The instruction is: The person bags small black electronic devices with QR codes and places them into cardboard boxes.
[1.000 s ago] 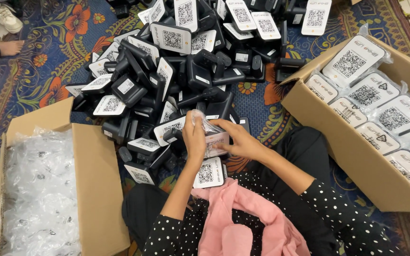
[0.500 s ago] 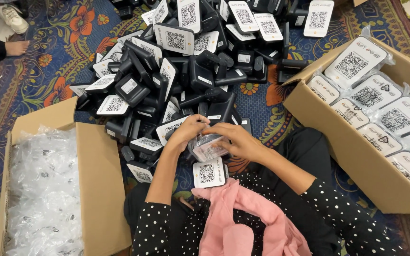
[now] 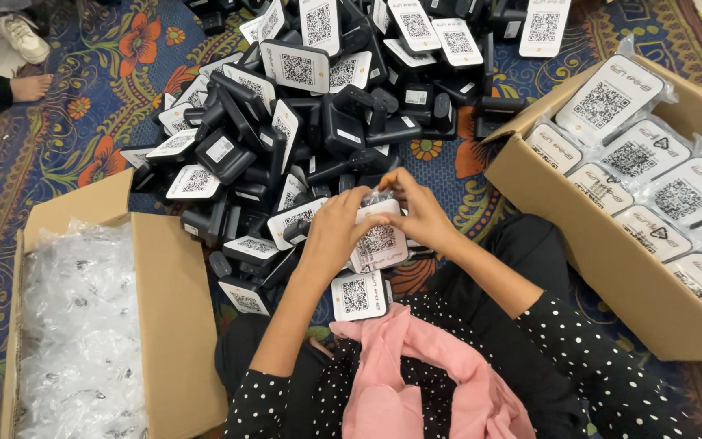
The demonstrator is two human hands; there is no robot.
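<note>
Your left hand point(image 3: 336, 230) and right hand point(image 3: 418, 213) both pinch bagged white code device point(image 3: 379, 244), fingers closed on clear wrap, at near edge of black device pile point(image 3: 302, 122) on patterned carpet point(image 3: 67, 122).

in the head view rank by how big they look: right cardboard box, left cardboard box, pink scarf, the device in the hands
1-2. Right cardboard box and left cardboard box: look alike, both cut off by the frame, so unranked.
3. Pink scarf, though near the camera.
4. Bagged device held by left hand and right hand.
</note>
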